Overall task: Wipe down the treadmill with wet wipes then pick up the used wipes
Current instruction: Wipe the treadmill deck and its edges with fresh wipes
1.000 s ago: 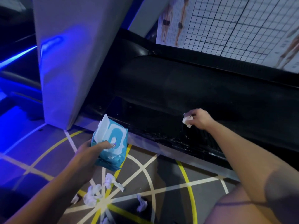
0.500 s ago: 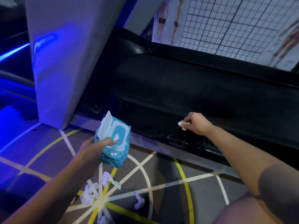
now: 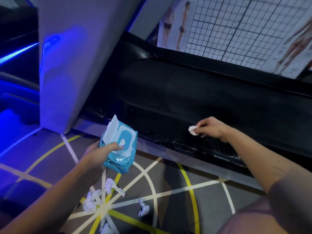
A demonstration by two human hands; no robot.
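Right hand (image 3: 211, 129): pinches a crumpled white wipe (image 3: 193, 130) on the black treadmill (image 3: 185, 98).
Left hand (image 3: 98, 154): grips a soft blue wipe pack (image 3: 119, 149) (lid up).
Floor (image 3: 207, 200): scrunched white wipes (image 3: 92, 201).

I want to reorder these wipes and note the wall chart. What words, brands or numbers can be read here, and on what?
Nothing here reads legibly.
Wipes pack in the left hand: white shapes on blue, no brand legible.
Grid chart on the wall: small print by its right figure, too blurred to read.
Crumpled wipe in the right hand: blank.
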